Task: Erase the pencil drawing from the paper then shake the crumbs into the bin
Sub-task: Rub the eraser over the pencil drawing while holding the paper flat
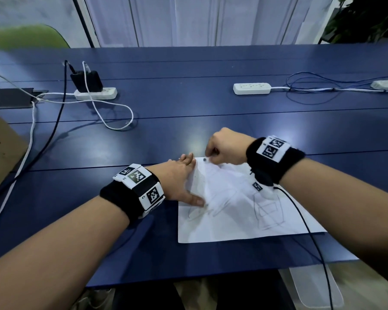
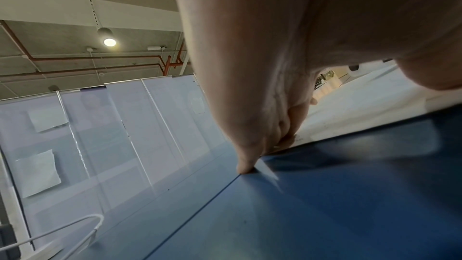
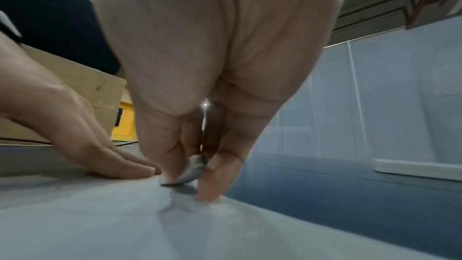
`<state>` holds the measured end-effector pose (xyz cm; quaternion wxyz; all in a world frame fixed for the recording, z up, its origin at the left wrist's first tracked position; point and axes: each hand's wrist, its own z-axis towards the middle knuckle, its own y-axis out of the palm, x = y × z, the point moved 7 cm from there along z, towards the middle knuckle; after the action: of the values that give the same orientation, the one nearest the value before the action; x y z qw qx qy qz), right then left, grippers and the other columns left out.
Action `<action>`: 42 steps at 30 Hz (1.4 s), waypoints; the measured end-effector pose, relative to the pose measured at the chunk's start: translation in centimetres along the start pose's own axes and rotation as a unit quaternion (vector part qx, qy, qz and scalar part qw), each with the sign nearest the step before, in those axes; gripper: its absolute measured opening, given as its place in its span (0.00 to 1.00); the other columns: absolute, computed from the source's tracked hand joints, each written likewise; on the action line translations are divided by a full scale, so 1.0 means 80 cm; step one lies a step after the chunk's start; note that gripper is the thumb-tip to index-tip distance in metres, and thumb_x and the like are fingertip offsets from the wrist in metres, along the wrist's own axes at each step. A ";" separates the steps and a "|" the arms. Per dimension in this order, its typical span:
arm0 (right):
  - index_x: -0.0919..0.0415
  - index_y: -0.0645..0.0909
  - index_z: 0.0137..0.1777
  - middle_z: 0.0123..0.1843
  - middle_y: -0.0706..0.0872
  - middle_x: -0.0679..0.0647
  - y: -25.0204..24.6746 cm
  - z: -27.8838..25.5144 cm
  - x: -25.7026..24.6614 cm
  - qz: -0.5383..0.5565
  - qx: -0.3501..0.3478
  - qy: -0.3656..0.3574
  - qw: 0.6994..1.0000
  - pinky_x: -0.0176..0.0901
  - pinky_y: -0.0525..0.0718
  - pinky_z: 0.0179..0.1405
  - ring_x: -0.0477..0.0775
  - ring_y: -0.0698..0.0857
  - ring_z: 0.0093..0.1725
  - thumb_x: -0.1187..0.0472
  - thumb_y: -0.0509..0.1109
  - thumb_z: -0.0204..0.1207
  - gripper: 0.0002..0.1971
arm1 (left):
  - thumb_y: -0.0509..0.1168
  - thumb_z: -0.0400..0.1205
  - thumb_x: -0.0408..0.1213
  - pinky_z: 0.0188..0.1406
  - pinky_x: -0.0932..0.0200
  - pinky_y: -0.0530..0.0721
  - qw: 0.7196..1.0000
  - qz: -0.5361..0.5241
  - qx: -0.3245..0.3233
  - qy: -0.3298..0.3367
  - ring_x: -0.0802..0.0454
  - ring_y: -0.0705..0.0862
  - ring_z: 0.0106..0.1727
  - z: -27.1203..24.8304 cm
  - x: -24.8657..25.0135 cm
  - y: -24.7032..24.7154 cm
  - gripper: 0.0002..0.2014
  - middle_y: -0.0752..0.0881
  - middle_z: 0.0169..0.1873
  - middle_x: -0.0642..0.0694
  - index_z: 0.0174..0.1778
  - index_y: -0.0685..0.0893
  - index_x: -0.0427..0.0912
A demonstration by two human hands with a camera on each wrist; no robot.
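Note:
A white paper (image 1: 233,218) with faint pencil lines, among them a house-like box (image 1: 269,209), lies on the blue table (image 1: 188,104). My left hand (image 1: 182,182) lies flat with straight fingers on the paper's left edge, holding it down; its fingers (image 2: 250,157) touch the table at that edge. My right hand (image 1: 224,146) is at the paper's far edge and pinches a small greyish-white eraser (image 3: 190,171) between thumb and fingers, its worn tip down on the paper (image 3: 100,215). The left hand (image 3: 82,141) shows beside it in the right wrist view. No bin is in view.
A white power strip (image 1: 95,93) with a black charger and loose cables sits far left; another strip (image 1: 251,88) with wires lies far right. A cardboard box (image 1: 0,148) stands at the left table edge. A black cable (image 1: 309,238) runs from my right wristband across the paper's corner.

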<state>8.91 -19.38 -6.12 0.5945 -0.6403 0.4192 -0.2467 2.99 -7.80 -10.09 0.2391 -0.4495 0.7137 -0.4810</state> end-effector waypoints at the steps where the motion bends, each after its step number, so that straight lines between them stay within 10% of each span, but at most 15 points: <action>1: 0.59 0.91 0.48 0.43 0.93 0.56 -0.002 0.004 0.003 0.004 0.004 0.007 1.000 0.45 0.85 0.47 0.58 0.88 0.44 0.60 0.71 0.70 0.09 | 0.65 0.69 0.73 0.84 0.46 0.50 1.000 -0.001 0.001 0.000 0.49 0.42 0.86 -0.001 0.000 0.000 0.63 0.39 0.85 0.42 0.85 0.41 0.37; 8: 0.54 0.91 0.51 0.45 0.90 0.47 0.024 -0.044 -0.014 0.045 -0.079 -0.051 0.995 0.35 0.82 0.44 0.44 0.84 0.40 0.59 0.75 0.70 0.11 | 0.65 0.70 0.73 0.84 0.45 0.50 1.000 -0.004 -0.006 0.001 0.50 0.42 0.86 0.000 0.000 0.001 0.62 0.38 0.85 0.43 0.85 0.40 0.37; 16: 0.58 0.91 0.48 0.43 0.93 0.54 0.001 0.004 0.008 0.011 0.005 0.005 1.000 0.51 0.87 0.48 0.56 0.88 0.44 0.59 0.72 0.72 0.09 | 0.64 0.69 0.74 0.84 0.45 0.48 1.000 0.000 -0.015 -0.003 0.49 0.41 0.86 -0.002 0.001 0.001 0.62 0.38 0.85 0.43 0.85 0.39 0.37; 21: 0.57 0.91 0.48 0.42 0.91 0.53 0.025 -0.038 -0.014 0.013 -0.044 -0.073 0.996 0.45 0.84 0.45 0.53 0.86 0.40 0.60 0.72 0.68 0.10 | 0.64 0.70 0.73 0.85 0.47 0.48 1.000 -0.002 -0.016 -0.002 0.50 0.41 0.86 0.000 -0.001 0.002 0.62 0.37 0.85 0.43 0.85 0.39 0.37; 29: 0.58 0.90 0.45 0.39 0.92 0.54 0.000 0.009 0.015 0.006 0.012 -0.002 1.000 0.38 0.78 0.41 0.54 0.83 0.36 0.61 0.71 0.70 0.08 | 0.64 0.69 0.74 0.84 0.45 0.50 1.000 0.000 -0.010 0.000 0.49 0.41 0.86 -0.001 -0.001 0.000 0.62 0.38 0.85 0.43 0.85 0.40 0.37; 42: 0.57 0.91 0.47 0.42 0.92 0.54 -0.003 0.002 0.017 0.000 -0.002 0.000 1.000 0.47 0.87 0.48 0.52 0.87 0.36 0.59 0.70 0.71 0.09 | 0.64 0.70 0.73 0.84 0.45 0.50 1.000 -0.003 -0.011 0.004 0.49 0.42 0.86 -0.002 0.000 -0.001 0.61 0.38 0.85 0.42 0.85 0.40 0.39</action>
<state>9.81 -20.43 -6.15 0.5931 -0.6417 0.4195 -0.2459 2.88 -7.75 -9.96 0.2299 -0.4521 0.7186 -0.4758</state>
